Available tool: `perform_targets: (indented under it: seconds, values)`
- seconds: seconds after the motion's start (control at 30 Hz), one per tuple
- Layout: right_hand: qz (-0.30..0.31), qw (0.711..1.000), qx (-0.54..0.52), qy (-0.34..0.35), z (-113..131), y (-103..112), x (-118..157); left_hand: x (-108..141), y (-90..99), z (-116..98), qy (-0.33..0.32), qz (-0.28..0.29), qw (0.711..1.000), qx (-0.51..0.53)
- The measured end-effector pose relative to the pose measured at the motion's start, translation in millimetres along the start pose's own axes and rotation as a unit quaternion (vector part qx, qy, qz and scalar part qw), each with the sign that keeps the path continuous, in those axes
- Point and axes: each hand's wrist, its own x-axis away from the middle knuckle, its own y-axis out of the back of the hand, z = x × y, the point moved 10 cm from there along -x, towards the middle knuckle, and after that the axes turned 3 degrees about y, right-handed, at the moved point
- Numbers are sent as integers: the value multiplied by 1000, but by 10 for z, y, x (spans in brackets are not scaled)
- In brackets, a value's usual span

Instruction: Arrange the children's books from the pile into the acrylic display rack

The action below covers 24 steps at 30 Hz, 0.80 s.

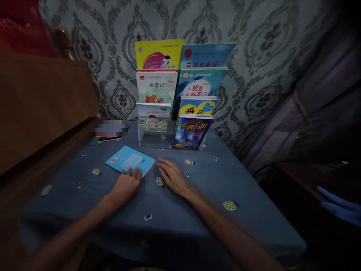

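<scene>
A light-blue book (131, 160) lies flat on the cloth-covered table, its barcode toward the left. The fingertips of my left hand (126, 185) rest on the cover along its near edge; its thumb is hidden. My right hand (172, 176) lies palm down on the cloth just right of the book, fingers stretched out and holding nothing. Behind them stands a clear tiered rack (166, 140) filled with upright books. Its front row has a white-and-green book (153, 117) on the left and a dark-blue book (192, 131) on the right.
A small stack of books (109, 130), partly blurred out, sits at the table's back left. Brown wooden furniture (47, 101) borders the left side. Patterned wallpaper is behind the rack, and a gathered curtain (299, 94) hangs at the right.
</scene>
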Motion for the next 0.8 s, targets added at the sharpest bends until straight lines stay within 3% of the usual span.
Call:
perform_targets:
  seconds: [0.13, 0.23, 0.3, 0.47, 0.57, 0.67, 0.8]
  values:
    - [-21, 1000, 0, -14, -86, 186, -13, 321, 69, -807, -202, -27, 978, 43]
    - [-24, 1000, -5, -11, -119, 246, -6, 584, 188, -1056, -331, -36, 935, 118]
    - [-1, 1000, -19, 12, -47, 182, 7, 635, 248, -1028, -354, -32, 920, 165]
    - [149, 984, -17, 92, 321, -263, 49, 589, 280, -911, -365, -3, 901, 235]
    - [200, 973, 1, 117, 428, -457, 5, 565, 281, -883, -366, 11, 894, 257]
    - [208, 974, 22, 91, 304, -536, -92, 549, 267, -848, -360, 20, 894, 267]
    - [180, 982, 56, 6, -134, -412, -135, 547, 245, -805, -356, 21, 898, 259]
